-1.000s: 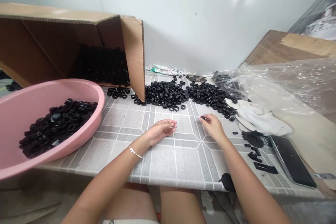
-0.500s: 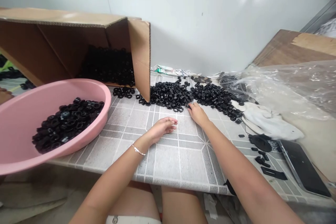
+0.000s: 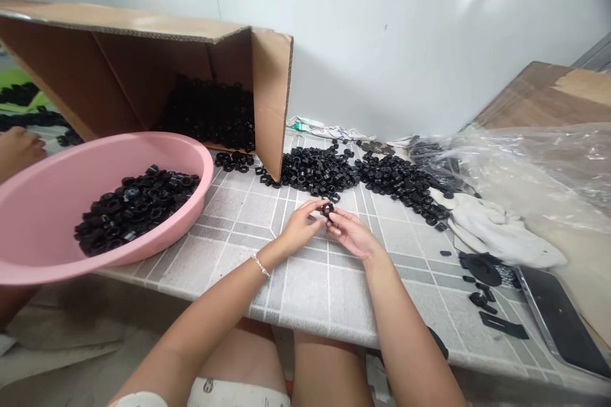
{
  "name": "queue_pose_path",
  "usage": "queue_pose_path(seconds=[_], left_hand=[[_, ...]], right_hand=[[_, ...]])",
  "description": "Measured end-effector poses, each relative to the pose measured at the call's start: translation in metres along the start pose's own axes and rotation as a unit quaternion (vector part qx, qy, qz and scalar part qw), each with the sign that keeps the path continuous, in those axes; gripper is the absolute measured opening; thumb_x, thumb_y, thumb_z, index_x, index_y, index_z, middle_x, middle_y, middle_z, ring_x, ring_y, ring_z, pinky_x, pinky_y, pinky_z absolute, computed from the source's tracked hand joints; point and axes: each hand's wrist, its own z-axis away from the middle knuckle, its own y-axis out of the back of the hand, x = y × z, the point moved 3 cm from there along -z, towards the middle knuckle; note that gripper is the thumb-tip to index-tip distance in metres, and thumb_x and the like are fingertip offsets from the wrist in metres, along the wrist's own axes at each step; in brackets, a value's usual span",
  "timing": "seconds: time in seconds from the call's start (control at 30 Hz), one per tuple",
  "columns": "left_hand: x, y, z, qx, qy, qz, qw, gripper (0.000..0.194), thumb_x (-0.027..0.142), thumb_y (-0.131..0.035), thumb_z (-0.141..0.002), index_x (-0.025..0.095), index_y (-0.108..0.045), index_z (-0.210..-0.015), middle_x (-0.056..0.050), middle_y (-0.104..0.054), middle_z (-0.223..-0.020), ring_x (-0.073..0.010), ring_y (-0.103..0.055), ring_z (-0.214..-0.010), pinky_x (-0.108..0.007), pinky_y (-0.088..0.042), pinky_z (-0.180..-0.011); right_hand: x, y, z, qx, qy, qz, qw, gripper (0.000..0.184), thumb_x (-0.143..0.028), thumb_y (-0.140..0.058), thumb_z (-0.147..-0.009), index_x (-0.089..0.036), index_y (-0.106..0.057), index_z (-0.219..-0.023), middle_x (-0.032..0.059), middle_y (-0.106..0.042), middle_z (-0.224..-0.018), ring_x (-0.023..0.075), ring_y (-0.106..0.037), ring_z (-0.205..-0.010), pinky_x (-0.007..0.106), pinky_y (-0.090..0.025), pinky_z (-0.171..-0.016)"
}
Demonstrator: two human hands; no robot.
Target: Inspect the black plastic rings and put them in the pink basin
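Note:
Between the fingertips of both my hands is a small black plastic ring nut (image 3: 327,209), held just above the tablecloth. My left hand (image 3: 300,227) pinches it from the left, and my right hand (image 3: 352,231) grips it from the right. Right behind my hands lies a pile of black ring nuts (image 3: 312,170). Beside it, to the right, spreads a second pile of small black parts (image 3: 398,179). A pink basin (image 3: 203,203) at the left holds many similar black rings.
A cardboard box (image 3: 271,95) lies on its side at the back left, black parts inside. At the right are a white cloth (image 3: 506,229), clear plastic sheeting (image 3: 534,165), a phone (image 3: 566,318) and loose black pieces (image 3: 482,267). Another person's hand (image 3: 21,149) shows at far left.
My right hand has come back from the pile's edge with a ring nut. My left hand has moved up to meet it, and both now hold the ring. The view has shifted slightly.

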Motion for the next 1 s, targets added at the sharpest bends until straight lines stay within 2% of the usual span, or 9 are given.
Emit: queue_pose_path(seconds=[0.17, 0.33, 0.43, 0.5, 0.57, 0.63, 0.83, 0.9, 1.0], left_hand=[[-0.004, -0.003, -0.002, -0.007, 0.055, 0.051, 0.997, 0.036, 0.025, -0.063, -0.078, 0.018, -0.063, -0.113, -0.009, -0.065, -0.117, -0.0212, -0.060, -0.107, -0.034, -0.048, -0.092], [-0.004, 0.002, -0.005, -0.023, 0.079, 0.076, 0.994, 0.023, 0.037, -0.061, -0.081, 0.016, -0.067, -0.089, -0.007, -0.070, -0.095, -0.0198, -0.063, -0.095, -0.034, -0.046, -0.091], [-0.006, 0.007, -0.006, 0.007, 0.104, 0.100, 0.990, 0.025, 0.040, -0.067, -0.076, 0.015, -0.062, -0.077, -0.005, -0.068, -0.091, -0.0181, -0.061, -0.091, -0.032, -0.044, -0.090], [-0.009, 0.009, -0.007, 0.031, 0.127, 0.117, 0.984, 0.028, 0.040, -0.070, -0.072, 0.015, -0.058, -0.075, -0.004, -0.067, -0.090, -0.0169, -0.061, -0.088, -0.031, -0.044, -0.087], [-0.012, 0.010, -0.007, 0.046, 0.148, 0.144, 0.977, 0.031, 0.040, -0.073, -0.069, 0.015, -0.056, -0.078, -0.004, -0.066, -0.091, -0.0157, -0.061, -0.085, -0.030, -0.045, -0.084], [-0.013, 0.010, -0.007, 0.060, 0.160, 0.187, 0.967, 0.036, 0.037, -0.076, -0.067, 0.016, -0.052, -0.085, -0.005, -0.067, -0.096, -0.0153, -0.063, -0.086, -0.031, -0.045, -0.086], [-0.011, 0.008, -0.006, 0.071, 0.159, 0.270, 0.947, 0.059, 0.030, -0.079, -0.067, 0.020, -0.043, -0.112, -0.010, -0.066, -0.113, -0.0196, -0.067, -0.094, -0.040, -0.045, -0.094], [-0.012, 0.007, -0.006, 0.050, 0.148, 0.255, 0.954, 0.060, 0.032, -0.078, -0.069, 0.020, -0.046, -0.119, -0.012, -0.064, -0.118, -0.0220, -0.065, -0.099, -0.040, -0.046, -0.093], [-0.012, 0.008, -0.007, 0.028, 0.120, 0.208, 0.970, 0.047, 0.035, -0.074, -0.072, 0.017, -0.059, -0.113, -0.012, -0.062, -0.122, -0.0239, -0.060, -0.109, -0.037, -0.046, -0.094]], right_hand=[[0.003, -0.001, -0.003, -0.004, -0.016, -0.037, 0.999, 0.031, -0.036, -0.079, -0.062, -0.018, -0.063, -0.081, -0.0042, -0.054, -0.063, 0.0050, -0.036, -0.048, 0.022, -0.032, -0.048], [0.007, -0.005, -0.005, -0.010, -0.023, -0.016, 1.000, 0.035, -0.039, -0.077, -0.064, -0.016, -0.061, -0.085, -0.0044, -0.052, -0.063, 0.0049, -0.035, -0.048, 0.023, -0.029, -0.048], [0.005, -0.003, -0.006, 0.071, 0.062, 0.054, 0.994, 0.037, -0.044, -0.072, -0.068, -0.019, -0.056, -0.090, -0.0061, -0.049, -0.062, 0.0064, -0.035, -0.049, 0.022, -0.027, -0.048], [0.000, -0.001, -0.005, 0.144, 0.140, 0.102, 0.974, 0.036, -0.045, -0.070, -0.070, -0.022, -0.050, -0.089, -0.0073, -0.047, -0.063, 0.0078, -0.037, -0.052, 0.022, -0.029, -0.050], [-0.004, -0.002, -0.005, 0.176, 0.193, 0.140, 0.955, 0.034, -0.043, -0.070, -0.071, -0.024, -0.048, -0.088, -0.0064, -0.048, -0.068, 0.0096, -0.042, -0.058, 0.023, -0.035, -0.056], [-0.007, -0.004, -0.005, 0.169, 0.218, 0.162, 0.947, 0.031, -0.040, -0.069, -0.071, -0.023, -0.050, -0.089, -0.0043, -0.051, -0.074, 0.0114, -0.047, -0.066, 0.024, -0.040, -0.063], [-0.006, -0.010, -0.005, 0.141, 0.213, 0.115, 0.960, 0.032, -0.037, -0.066, -0.072, -0.023, -0.057, -0.099, -0.0023, -0.056, -0.079, 0.0118, -0.052, -0.063, 0.027, -0.045, -0.064], [-0.004, -0.014, -0.005, 0.112, 0.206, 0.116, 0.965, 0.027, -0.037, -0.062, -0.075, -0.023, -0.058, -0.097, -0.0024, -0.057, -0.076, 0.0117, -0.054, -0.061, 0.028, -0.046, -0.064], [-0.001, -0.018, -0.005, 0.090, 0.203, 0.125, 0.967, 0.024, -0.037, -0.060, -0.078, -0.023, -0.056, -0.097, -0.0035, -0.058, -0.072, 0.0114, -0.056, -0.058, 0.028, -0.048, -0.063]])
